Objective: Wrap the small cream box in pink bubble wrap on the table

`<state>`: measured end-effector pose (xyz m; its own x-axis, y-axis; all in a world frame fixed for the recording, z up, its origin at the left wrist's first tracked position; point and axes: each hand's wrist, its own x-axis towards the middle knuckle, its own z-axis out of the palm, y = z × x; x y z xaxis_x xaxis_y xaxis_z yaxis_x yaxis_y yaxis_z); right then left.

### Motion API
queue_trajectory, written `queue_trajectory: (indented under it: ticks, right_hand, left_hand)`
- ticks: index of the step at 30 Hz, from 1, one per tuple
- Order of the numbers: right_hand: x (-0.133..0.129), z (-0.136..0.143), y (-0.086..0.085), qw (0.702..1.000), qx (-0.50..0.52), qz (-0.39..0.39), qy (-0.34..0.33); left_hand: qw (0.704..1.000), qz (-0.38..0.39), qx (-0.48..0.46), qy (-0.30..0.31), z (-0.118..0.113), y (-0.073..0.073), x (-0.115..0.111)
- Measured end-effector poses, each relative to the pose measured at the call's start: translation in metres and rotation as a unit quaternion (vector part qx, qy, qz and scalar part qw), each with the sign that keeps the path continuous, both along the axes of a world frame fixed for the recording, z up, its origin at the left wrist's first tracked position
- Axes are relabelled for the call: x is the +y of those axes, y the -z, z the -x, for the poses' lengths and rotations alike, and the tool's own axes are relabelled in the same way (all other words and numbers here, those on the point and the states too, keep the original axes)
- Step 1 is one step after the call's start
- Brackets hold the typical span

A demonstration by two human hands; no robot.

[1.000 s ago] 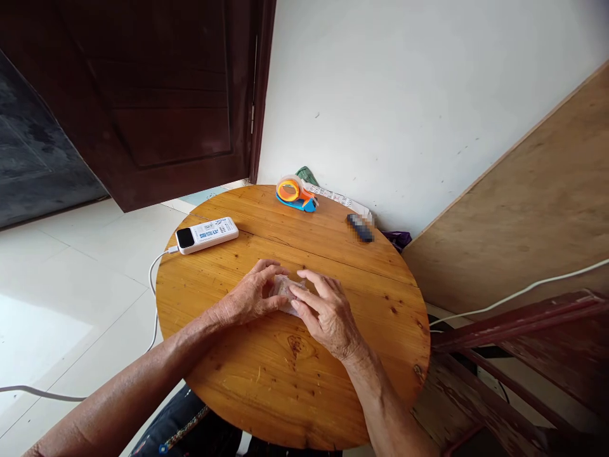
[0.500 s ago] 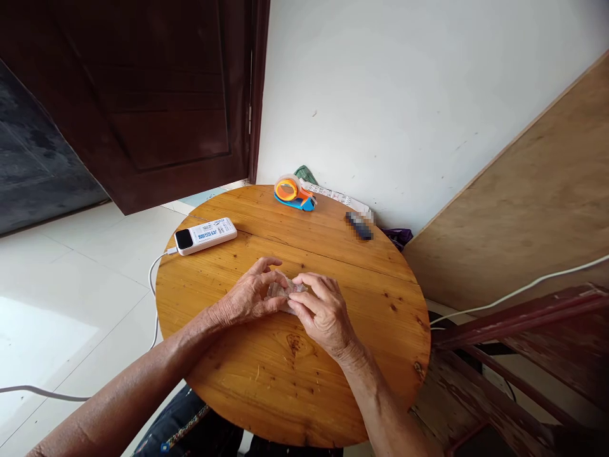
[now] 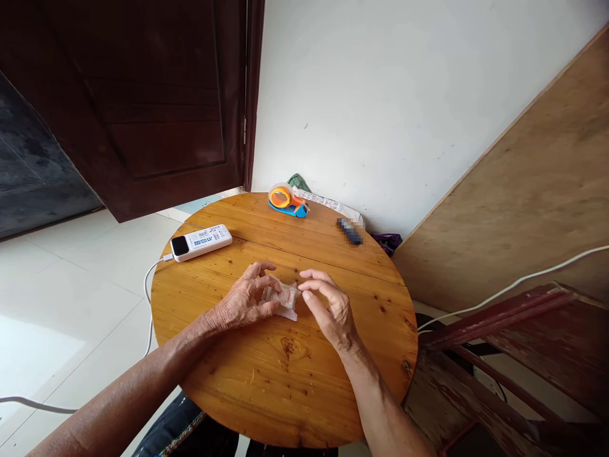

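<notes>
A small packet (image 3: 286,298) in crinkled, translucent plastic wrapping, with a bit of red marking on it, lies on the round wooden table (image 3: 328,387). The fingers and thumb of my left hand (image 3: 247,297) grip its left side, covering part of it. Just off the packet's right edge, my right hand (image 3: 333,311) is open, its thumb and fingers apart and curved. What is inside the wrapping cannot be made out.
An orange and blue tape dispenser (image 3: 288,200) stands at the table's far edge. A white power bank (image 3: 202,242) with a cable lies at the left. Toward the far right is a dark, blurred-out object (image 3: 349,231). A white wall (image 3: 380,95) rises behind.
My right hand has come away from the packet to the right, and its fingers have spread. More of the packet shows; my left hand stays on it. The view has shifted slightly.
</notes>
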<state>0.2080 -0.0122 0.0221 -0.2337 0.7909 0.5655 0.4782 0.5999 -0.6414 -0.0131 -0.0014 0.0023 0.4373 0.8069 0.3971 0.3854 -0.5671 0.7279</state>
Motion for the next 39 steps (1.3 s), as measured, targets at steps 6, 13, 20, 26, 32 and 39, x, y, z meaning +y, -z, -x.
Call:
queue_trajectory:
  ticks: [6, 13, 20, 26, 32, 39]
  right_hand:
    - [0.000, 0.005, 0.003, 0.995, -0.085, -0.035, -0.026]
    - [-0.002, 0.012, 0.003, 0.988, -0.121, -0.091, -0.018]
    - [0.006, 0.009, 0.007, 0.999, -0.039, -0.027, -0.017]
    - [0.022, -0.009, 0.018, 0.994, 0.045, -0.011, 0.104]
    - [0.038, -0.015, 0.040, 0.989, 0.007, 0.011, 0.146]
    - [0.046, -0.019, 0.046, 0.984, 0.038, 0.058, 0.164]
  left_hand:
    - [1.000, -0.004, -0.005, -0.005, -0.002, 0.003, 0.001]
    - [1.000, -0.014, -0.004, -0.019, -0.003, 0.004, 0.003]
    - [1.000, 0.004, -0.024, 0.001, -0.003, -0.001, 0.002]
    - [0.989, 0.074, -0.126, -0.004, 0.002, -0.009, 0.005]
    - [0.929, 0.199, -0.266, -0.166, 0.005, -0.006, 0.018]
    - [0.917, 0.224, -0.268, -0.190, 0.002, 0.000, 0.022]
